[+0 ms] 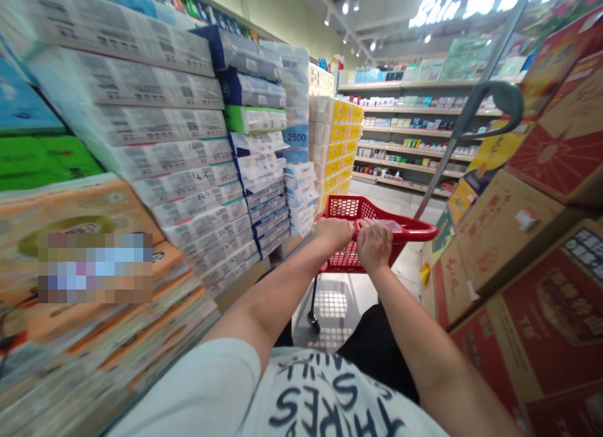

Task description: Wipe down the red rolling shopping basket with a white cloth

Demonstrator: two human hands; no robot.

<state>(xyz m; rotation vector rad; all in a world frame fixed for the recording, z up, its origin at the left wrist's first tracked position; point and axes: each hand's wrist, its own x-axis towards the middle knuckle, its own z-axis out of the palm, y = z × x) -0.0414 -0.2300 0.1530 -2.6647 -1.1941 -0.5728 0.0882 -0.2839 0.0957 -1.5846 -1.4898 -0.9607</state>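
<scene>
Your left hand and right hand: close together, both clamped on the red cart; stacked cartons at right.

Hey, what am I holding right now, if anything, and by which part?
A red shopping cart, by its handle: your left hand and right hand are side by side, both curled over it.

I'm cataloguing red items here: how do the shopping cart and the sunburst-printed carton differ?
The shopping cart has walls pierced with holes; the sunburst-printed carton shows solid sides. The shopping cart has a visible caster; the sunburst-printed carton lies stacked on a brown carton. The left hand and right hand hold the shopping cart; neither touches the sunburst-printed carton. Both are red.
</scene>
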